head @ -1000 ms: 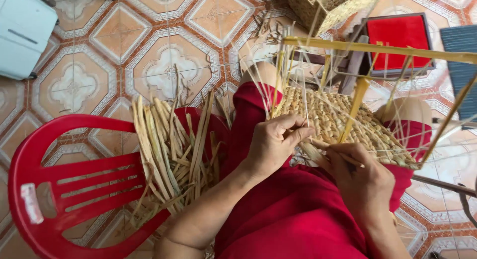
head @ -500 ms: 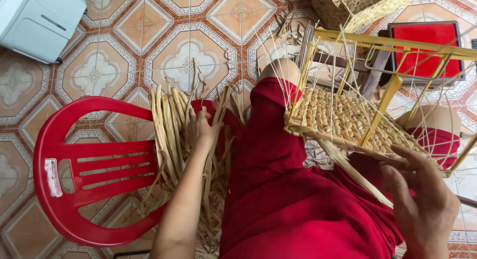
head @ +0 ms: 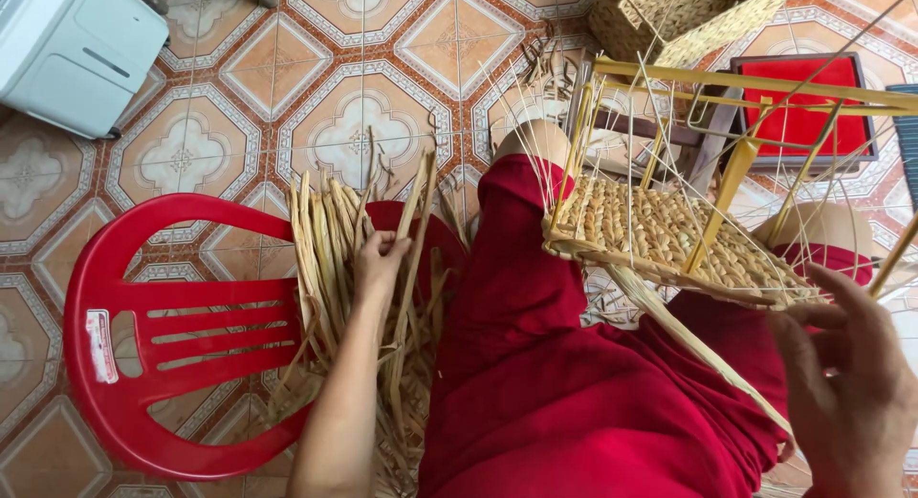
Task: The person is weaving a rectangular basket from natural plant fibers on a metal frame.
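My left hand (head: 380, 261) reaches into a bundle of dried straw strands (head: 330, 269) lying on a red plastic chair (head: 153, 335) to my left, fingers curled around a few strands. My right hand (head: 851, 374) rests at the near right corner of a half-woven straw basket (head: 660, 235) built on a yellow metal frame (head: 736, 87), which sits across my red-clothed lap. A long flat straw strand (head: 698, 350) runs from the basket base toward that hand, whose fingers are spread.
A finished woven basket (head: 669, 10) stands at the top. A red-topped stool (head: 803, 101) is at the upper right. A white appliance (head: 72, 44) sits on the patterned tile floor (head: 373, 87) at the upper left.
My left hand left the weaving on my lap and moved left into the straw bundle on the chair. My right hand dropped lower to the basket's right corner.
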